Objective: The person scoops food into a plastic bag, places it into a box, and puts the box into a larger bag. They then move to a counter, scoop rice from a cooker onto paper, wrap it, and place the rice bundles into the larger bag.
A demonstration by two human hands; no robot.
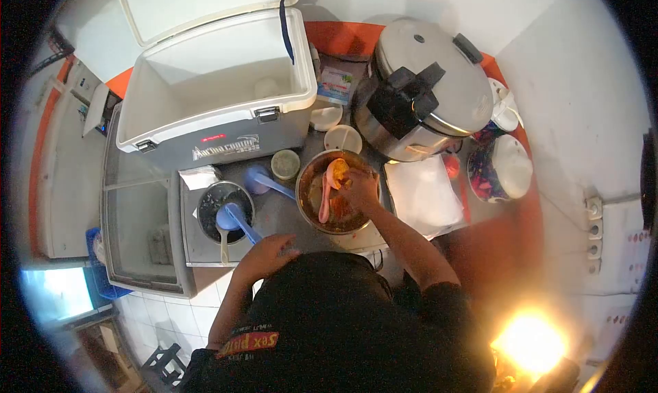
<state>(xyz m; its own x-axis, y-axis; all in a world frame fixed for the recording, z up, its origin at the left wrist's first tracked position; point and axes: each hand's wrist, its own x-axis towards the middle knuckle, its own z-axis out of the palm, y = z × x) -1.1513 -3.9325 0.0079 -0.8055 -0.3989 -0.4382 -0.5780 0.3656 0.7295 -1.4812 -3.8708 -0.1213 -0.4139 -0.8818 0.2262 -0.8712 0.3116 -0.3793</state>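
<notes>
My right hand (361,189) reaches into a round metal bowl (299,187) smeared with reddish-brown sauce. Its bent fingers are closed beside a clump of orange food (339,171); whatever lies between them is hidden. The clump rests at the head of a pink ladle (325,199), which leans inside the bowl. Nearer the counter's front edge, my left hand (271,256) holds nothing, its fingers loosely stretched. Close to it is the handle of a blue ladle (238,223), which lies over a metal pot (203,208) with dark contents and a pale-handled spoon (224,247).
An open cooler box (233,129) stands at the back left, beside a large rice cooker (404,129). White paper sheets (425,194) lie right of the bowl. Another blue ladle (259,179), a small round container (285,164) and patterned tubs (504,167) are on the counter.
</notes>
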